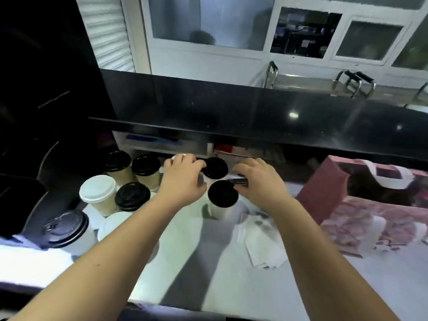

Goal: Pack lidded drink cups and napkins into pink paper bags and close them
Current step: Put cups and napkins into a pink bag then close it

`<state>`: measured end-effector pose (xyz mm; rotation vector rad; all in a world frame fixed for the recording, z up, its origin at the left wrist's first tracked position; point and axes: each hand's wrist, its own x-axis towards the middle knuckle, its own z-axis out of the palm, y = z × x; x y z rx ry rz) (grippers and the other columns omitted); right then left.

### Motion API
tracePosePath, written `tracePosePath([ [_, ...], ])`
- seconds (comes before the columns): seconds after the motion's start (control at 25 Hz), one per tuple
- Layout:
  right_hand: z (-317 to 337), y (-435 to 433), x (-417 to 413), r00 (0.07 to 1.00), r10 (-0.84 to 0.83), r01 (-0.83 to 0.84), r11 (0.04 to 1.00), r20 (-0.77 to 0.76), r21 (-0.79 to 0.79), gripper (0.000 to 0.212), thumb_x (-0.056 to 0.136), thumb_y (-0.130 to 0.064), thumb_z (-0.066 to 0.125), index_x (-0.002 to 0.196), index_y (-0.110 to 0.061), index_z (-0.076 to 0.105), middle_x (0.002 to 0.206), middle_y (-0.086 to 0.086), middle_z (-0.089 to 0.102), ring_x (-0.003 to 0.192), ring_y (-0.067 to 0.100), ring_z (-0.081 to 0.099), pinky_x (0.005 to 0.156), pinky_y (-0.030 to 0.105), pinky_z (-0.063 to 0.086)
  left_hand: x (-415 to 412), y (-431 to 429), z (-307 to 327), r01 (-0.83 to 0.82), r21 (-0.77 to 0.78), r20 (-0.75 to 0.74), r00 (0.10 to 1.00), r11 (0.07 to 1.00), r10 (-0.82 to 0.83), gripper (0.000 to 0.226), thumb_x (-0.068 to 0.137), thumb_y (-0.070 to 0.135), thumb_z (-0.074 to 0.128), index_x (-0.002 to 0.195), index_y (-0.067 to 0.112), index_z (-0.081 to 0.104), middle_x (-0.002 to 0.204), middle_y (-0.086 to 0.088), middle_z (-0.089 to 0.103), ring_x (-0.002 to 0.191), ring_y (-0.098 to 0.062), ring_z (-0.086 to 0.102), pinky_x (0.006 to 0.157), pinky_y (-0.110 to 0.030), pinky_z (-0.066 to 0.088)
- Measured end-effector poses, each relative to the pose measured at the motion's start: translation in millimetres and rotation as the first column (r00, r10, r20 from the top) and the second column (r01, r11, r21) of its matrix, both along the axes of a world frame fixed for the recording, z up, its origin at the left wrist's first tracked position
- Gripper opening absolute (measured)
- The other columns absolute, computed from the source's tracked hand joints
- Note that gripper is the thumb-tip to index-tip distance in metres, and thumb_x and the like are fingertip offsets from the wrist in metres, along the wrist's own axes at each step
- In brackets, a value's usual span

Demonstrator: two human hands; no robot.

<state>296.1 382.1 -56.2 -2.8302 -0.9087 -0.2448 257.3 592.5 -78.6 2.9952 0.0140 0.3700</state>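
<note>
At the counter's back edge, your left fingers (196, 163) curl round the far cup (215, 168), tips at the rim of its black lid, thumb lower on its wall; your left hand (183, 177) lies just left of it; your right fingers (240, 172) pinch a small dark object (238, 181), too blurred to identify, touching the near cup (222, 193); your right hand (257, 179) hovers above the counter (208, 274); napkins (261, 242) lie just nearer you; the pink bag (370, 205) sits at the right, mouth open; more cups (132, 196) cluster at the left.
</note>
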Motion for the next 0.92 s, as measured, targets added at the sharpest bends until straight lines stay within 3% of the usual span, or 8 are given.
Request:
tracePosePath([
  [0.12,-38.4,43.9,-3.7,0.996,-0.024,0.008,0.986,-0.09,-0.167,0.064,0.081,-0.045,0.065,0.138,-0.031,0.042,0.145,0.002,0.038,0.13,0.03,0.034,0.105,0.045,0.035,-17.1,31.0,-32.5,-0.038,-0.006,-0.108,0.993,0.999,0.038,0.05,0.079,0.049,0.058,0.124,0.028,0.05,0.123,0.001,0.048,0.119,-0.026,0.037,0.096,-0.044,0.028],
  [0.2,-61.0,63.6,-3.3,0.982,-0.082,0.027,0.953,-0.171,-0.3,0.077,0.079,-0.052,0.065,0.145,-0.032,0.03,0.154,0.007,0.023,0.139,0.037,0.02,0.113,0.054,0.021,-24.2,37.6,-48.2,-0.048,-0.007,-0.153,0.987,0.999,0.046,0.057,0.077,0.051,0.058,0.127,0.028,0.047,0.124,0.0,0.047,0.12,-0.026,0.036,0.096,-0.044,0.028],
  [0.32,-84.2,75.8,1.8,0.96,-0.169,0.07,0.918,-0.224,-0.391,0.085,0.081,-0.056,0.062,0.149,-0.033,0.017,0.159,0.007,0.007,0.143,0.041,0.006,0.113,0.061,0.011,-29.9,37.4,-62.9,-0.055,-0.001,-0.162,0.985,0.999,0.054,0.06,0.076,0.052,0.054,0.13,0.027,0.045,0.124,-0.002,0.048,0.12,-0.027,0.037,0.097,-0.046,0.028],
  [0.48,-98.4,70.9,4.6,0.967,-0.194,0.14,0.947,-0.164,-0.29,0.082,0.083,-0.041,0.064,0.149,-0.032,0.016,0.158,0.003,0.016,0.139,0.041,0.016,0.11,0.057,0.025,-31.9,32.3,-75.7,-0.053,-0.039,-0.172,0.984,0.998,0.046,0.062,0.077,0.05,0.053,0.133,0.026,0.043,0.126,-0.003,0.048,0.121,-0.027,0.037,0.1,-0.049,0.028],
  [0.72,-95.6,60.5,-8.5,0.984,-0.107,0.073,0.972,-0.144,-0.225,0.077,0.084,-0.034,0.065,0.147,-0.033,0.021,0.158,-0.005,0.013,0.135,0.039,0.019,0.104,0.05,0.035,-26.9,28.8,-76.3,-0.03,-0.082,-0.19,0.982,0.996,0.014,0.063,0.077,0.048,0.056,0.135,0.027,0.042,0.129,-0.001,0.046,0.123,-0.026,0.035,0.103,-0.046,0.025],
  [0.92,-40.4,19.8,-14.7,0.996,-0.084,0.082,0.995,-0.04,-0.06,0.082,0.079,-0.036,0.069,0.147,-0.035,0.024,0.156,-0.01,0.021,0.13,0.032,0.023,0.103,0.051,0.034,-1.3,21.8,-41.3,0.012,-0.149,-0.037,0.999,0.989,-0.018,0.065,0.072,0.05,0.062,0.132,0.032,0.046,0.126,0.002,0.049,0.121,-0.025,0.037,0.097,-0.045,0.029],
])
